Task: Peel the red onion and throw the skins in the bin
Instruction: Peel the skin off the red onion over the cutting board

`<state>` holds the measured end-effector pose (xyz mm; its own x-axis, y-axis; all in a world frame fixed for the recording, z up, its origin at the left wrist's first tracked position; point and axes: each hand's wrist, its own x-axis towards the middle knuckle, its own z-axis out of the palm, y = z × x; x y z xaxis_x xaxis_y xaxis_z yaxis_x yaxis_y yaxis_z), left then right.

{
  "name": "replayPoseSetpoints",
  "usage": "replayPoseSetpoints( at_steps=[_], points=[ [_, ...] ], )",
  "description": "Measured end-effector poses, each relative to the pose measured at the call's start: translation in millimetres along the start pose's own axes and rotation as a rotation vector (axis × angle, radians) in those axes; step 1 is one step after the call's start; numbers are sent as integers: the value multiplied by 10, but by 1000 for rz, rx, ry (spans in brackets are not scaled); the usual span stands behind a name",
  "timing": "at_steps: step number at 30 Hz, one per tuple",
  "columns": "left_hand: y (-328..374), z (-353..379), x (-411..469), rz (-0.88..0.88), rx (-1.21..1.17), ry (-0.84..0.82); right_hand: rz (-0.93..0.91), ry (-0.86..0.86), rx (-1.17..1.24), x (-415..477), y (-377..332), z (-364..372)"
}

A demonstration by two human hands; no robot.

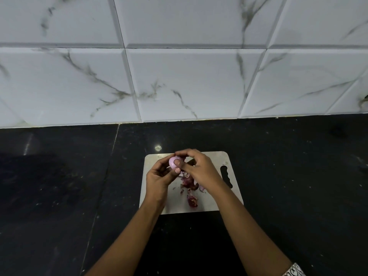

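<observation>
Above the cutting board [211, 162], left hand [159, 176] and right hand [199, 166] both gripping the onion [172, 161].

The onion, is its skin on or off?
Mostly off. The onion shows smooth pale pink between both hands, and dark red skins lie on the cutting board. Its hidden side cannot be seen.

Both hands, left hand [159, 176] and right hand [199, 166], grip the onion [172, 162] above the skins [189, 183].
</observation>
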<state>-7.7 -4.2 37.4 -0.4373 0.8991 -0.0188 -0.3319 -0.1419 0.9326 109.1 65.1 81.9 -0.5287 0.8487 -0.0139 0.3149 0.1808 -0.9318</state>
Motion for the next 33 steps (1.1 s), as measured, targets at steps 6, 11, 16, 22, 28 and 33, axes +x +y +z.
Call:
replayPoseSetpoints(
  at_steps=[6,11,16,22,28,33],
  points=[
    [79,85,-27,61,65,-27,68,282,169,64,-56,168],
    [30,75,-51,49,14,38,132,297,65,167,13,151],
    [48,35,-18,23,-9,13,259,51,-360,85,235,22],
    [-40,22,-3,2,-16,-24,131,194,-348,-29,138,-102],
    [-82,24,7,35,42,-19,281,-32,152,-28,128,-109],
    [-73,112,-37,63,41,-28,160,12,230,-69,122,139]
  ],
)
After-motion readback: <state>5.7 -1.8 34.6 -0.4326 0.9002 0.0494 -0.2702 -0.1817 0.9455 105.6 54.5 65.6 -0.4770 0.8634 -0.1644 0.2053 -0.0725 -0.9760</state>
